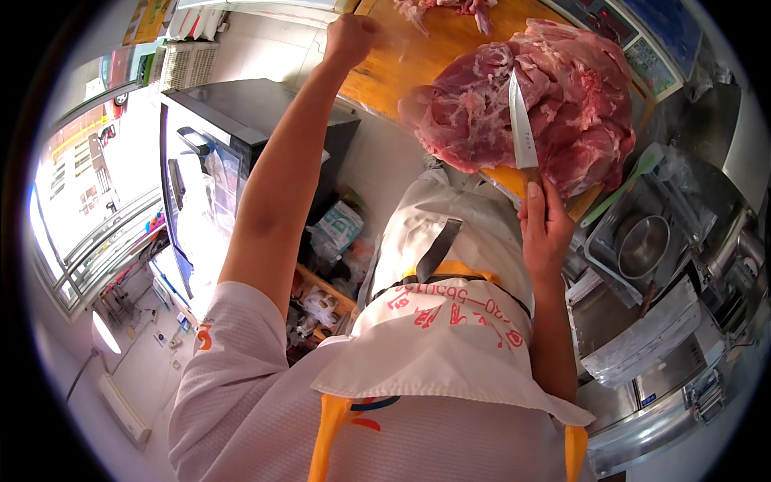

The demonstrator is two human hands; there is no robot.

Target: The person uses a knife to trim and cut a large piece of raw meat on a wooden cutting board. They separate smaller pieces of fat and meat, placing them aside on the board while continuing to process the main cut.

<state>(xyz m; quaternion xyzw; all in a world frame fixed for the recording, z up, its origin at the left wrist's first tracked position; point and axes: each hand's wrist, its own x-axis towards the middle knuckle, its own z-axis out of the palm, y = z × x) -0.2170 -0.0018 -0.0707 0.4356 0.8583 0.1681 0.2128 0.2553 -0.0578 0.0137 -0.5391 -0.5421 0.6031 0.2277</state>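
Observation:
A large slab of raw meat [590, 96], pink with pale fat, lies on the wooden cutting board [392, 60]. My right hand [548, 229] is wrapped round the handle of a knife [522, 128] at the board's near side. The knife's pointed steel blade is over the meat and points away from me. Off to the left, my left hand [350, 42] is closed at the board's far left edge, apart from the slab. Whatever its fingers may hold is hidden. A smaller piece of raw meat [462, 10] is partly in view at the far edge.
On the right, a metal tray [602, 249] holds a round metal bowl [644, 245], near a green long-handled utensil [622, 189]. A dark-topped cabinet [233, 100] stands on the left. Bags and a box [339, 225] fill the space below. My apron [450, 321] hangs in front.

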